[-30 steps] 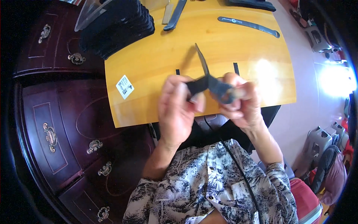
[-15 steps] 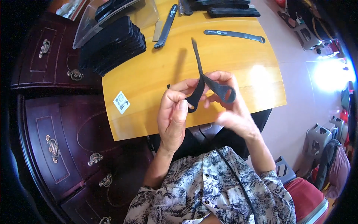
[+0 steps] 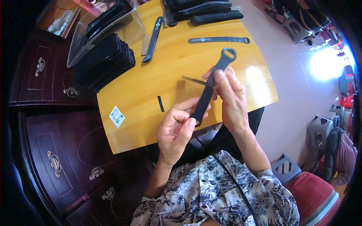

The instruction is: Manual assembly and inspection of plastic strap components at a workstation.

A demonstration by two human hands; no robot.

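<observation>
Both my hands hold a black hook-and-loop strap point(image 3: 204, 100) above the near part of the table. It runs slantwise between them, with a slotted end at the top and another slot at the bottom; whether it is one strap or two laid together I cannot tell. My left hand point(image 3: 173, 130) pinches the lower slotted end between thumb and fingers. Higher up, my right hand point(image 3: 233, 98) grips the strap below the upper slot, thumb on top. A thin tail juts out leftward from behind the strap near my right fingers. A short black strip point(image 3: 161, 104) lies left of my hands.
On the yellow table point(image 3: 139, 132), one printed strap point(image 3: 219, 40) lies flat beyond my hands and another point(image 3: 154, 39) to its left. Strap stacks point(image 3: 217, 18) line the far edge. A clear bin point(image 3: 137, 26) and black pile point(image 3: 105, 62) stand far left, beside dark drawers point(image 3: 49, 124).
My right hand has closed on the strap, which was folded with both slotted ends low and its tail pointing up. The strap is now stretched straighter, one slotted end raised.
</observation>
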